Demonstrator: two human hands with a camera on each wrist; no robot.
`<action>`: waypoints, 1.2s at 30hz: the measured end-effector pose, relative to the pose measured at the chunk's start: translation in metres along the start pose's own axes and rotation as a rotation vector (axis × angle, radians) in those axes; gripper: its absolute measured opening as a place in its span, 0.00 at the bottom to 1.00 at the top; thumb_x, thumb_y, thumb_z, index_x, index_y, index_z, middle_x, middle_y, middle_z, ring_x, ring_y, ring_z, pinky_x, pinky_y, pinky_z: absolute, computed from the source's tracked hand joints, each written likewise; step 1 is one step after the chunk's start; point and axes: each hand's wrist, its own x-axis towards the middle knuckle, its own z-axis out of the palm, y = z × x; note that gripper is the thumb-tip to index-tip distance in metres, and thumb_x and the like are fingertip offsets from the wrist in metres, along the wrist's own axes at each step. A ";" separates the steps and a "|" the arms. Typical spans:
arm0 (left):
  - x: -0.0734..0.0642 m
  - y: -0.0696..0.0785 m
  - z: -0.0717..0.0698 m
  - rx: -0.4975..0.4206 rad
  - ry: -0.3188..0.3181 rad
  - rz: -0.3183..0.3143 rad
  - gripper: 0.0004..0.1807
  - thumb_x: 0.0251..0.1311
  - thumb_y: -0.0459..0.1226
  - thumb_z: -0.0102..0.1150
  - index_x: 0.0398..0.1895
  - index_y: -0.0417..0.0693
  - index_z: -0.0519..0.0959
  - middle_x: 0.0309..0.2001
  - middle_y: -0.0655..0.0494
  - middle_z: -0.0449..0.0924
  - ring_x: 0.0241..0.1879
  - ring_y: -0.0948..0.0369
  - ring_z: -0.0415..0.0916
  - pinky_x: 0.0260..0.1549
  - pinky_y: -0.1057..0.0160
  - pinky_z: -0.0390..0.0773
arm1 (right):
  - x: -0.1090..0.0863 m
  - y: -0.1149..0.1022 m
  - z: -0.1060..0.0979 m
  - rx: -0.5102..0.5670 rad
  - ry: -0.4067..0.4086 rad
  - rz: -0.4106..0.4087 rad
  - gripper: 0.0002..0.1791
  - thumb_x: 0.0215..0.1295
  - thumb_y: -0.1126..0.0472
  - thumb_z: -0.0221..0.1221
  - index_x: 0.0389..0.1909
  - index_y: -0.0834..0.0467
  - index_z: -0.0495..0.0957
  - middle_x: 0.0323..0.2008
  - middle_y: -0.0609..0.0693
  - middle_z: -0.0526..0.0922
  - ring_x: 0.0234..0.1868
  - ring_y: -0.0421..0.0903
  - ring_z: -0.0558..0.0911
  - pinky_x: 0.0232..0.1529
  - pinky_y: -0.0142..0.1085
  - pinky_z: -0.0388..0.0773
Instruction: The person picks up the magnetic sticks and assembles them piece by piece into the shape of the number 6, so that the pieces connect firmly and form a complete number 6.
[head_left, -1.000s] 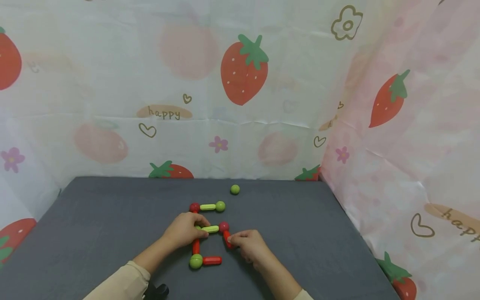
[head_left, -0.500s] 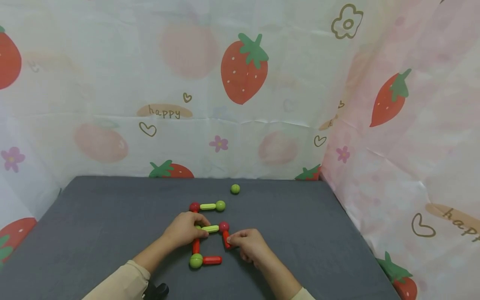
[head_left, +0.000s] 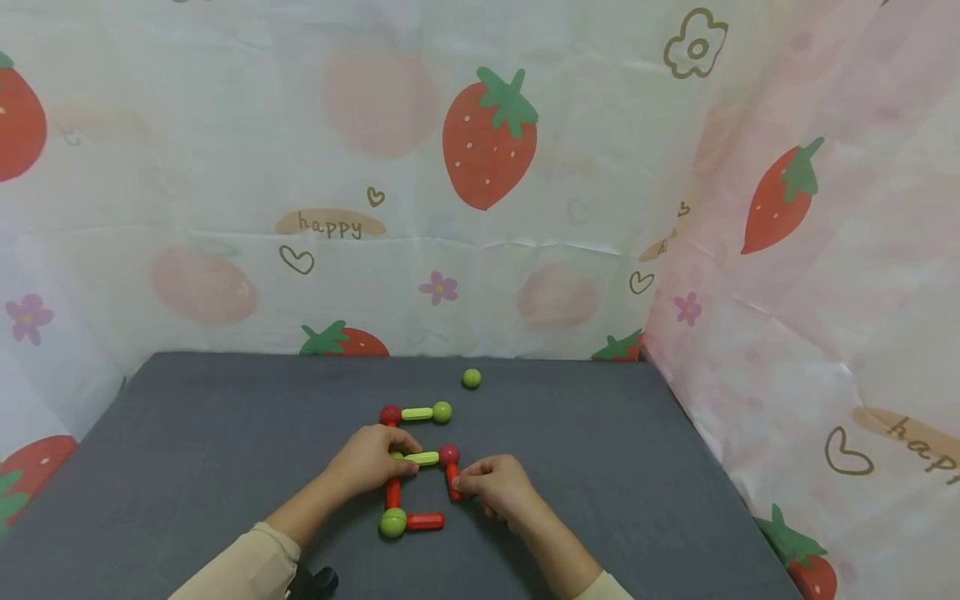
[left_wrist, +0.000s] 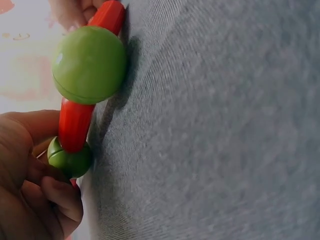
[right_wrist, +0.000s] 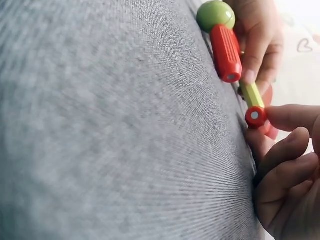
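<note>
Magnetic sticks and balls lie joined in a figure on the dark table. My left hand (head_left: 367, 460) grips the middle green ball (left_wrist: 70, 159), mostly hidden in the head view, its fingertips reaching the yellow-green stick (head_left: 423, 458). That stick runs to a red ball (head_left: 449, 454). From this ball a red stick (head_left: 452, 472) points toward me, pinched between thumb and forefinger of my right hand (head_left: 502, 487); its bare metal end shows in the right wrist view. Nearer me, a green ball (head_left: 393, 523) carries another red stick (head_left: 425, 521) pointing right.
At the figure's far end, a red ball (head_left: 391, 415), a yellow-green stick (head_left: 417, 413) and a green ball (head_left: 442, 412) form a row. One loose green ball (head_left: 472, 378) sits near the table's back edge. A black object (head_left: 313, 582) lies by the left sleeve.
The right hand and its red stick have shifted very slightly; the stick stays against the red ball. The left hand keeps its grip in place.
</note>
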 end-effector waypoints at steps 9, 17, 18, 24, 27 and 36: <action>-0.016 0.000 0.001 -0.035 0.041 -0.020 0.17 0.55 0.45 0.70 0.49 0.62 0.83 0.45 0.71 0.83 0.50 0.65 0.78 0.52 0.53 0.77 | 0.000 0.001 0.001 -0.015 -0.012 -0.034 0.09 0.53 0.53 0.70 0.28 0.54 0.85 0.19 0.43 0.76 0.08 0.37 0.60 0.09 0.30 0.55; -0.047 0.014 0.006 -0.082 0.038 -0.032 0.17 0.53 0.48 0.71 0.48 0.67 0.82 0.48 0.70 0.82 0.50 0.64 0.77 0.47 0.54 0.77 | 0.002 0.003 -0.001 -0.016 -0.017 -0.069 0.10 0.52 0.52 0.71 0.27 0.54 0.86 0.18 0.42 0.75 0.09 0.36 0.59 0.10 0.30 0.55; -0.050 0.016 0.006 -0.084 0.018 -0.023 0.18 0.53 0.49 0.71 0.49 0.66 0.82 0.48 0.69 0.83 0.50 0.63 0.77 0.48 0.53 0.77 | 0.002 0.004 -0.001 -0.017 -0.018 -0.069 0.10 0.52 0.52 0.71 0.28 0.54 0.86 0.18 0.42 0.75 0.09 0.36 0.59 0.10 0.30 0.55; -0.066 0.023 0.013 -0.041 -0.081 0.017 0.21 0.51 0.53 0.71 0.49 0.62 0.83 0.45 0.67 0.84 0.45 0.64 0.78 0.44 0.54 0.78 | 0.000 0.005 -0.003 -0.032 -0.022 -0.084 0.10 0.54 0.52 0.71 0.29 0.54 0.85 0.18 0.43 0.74 0.08 0.37 0.61 0.09 0.30 0.58; -0.068 0.026 0.017 -0.003 -0.098 0.026 0.21 0.49 0.53 0.72 0.48 0.62 0.83 0.44 0.68 0.84 0.42 0.66 0.79 0.41 0.55 0.79 | -0.002 0.004 -0.005 -0.040 -0.025 -0.083 0.10 0.55 0.52 0.70 0.30 0.54 0.85 0.18 0.43 0.74 0.08 0.38 0.63 0.09 0.30 0.58; -0.073 0.023 0.025 0.044 -0.080 0.047 0.19 0.45 0.52 0.75 0.42 0.62 0.85 0.37 0.72 0.83 0.39 0.69 0.78 0.41 0.56 0.78 | -0.006 0.003 -0.011 -0.140 -0.069 -0.089 0.05 0.58 0.54 0.68 0.30 0.51 0.85 0.19 0.45 0.78 0.10 0.39 0.68 0.10 0.30 0.62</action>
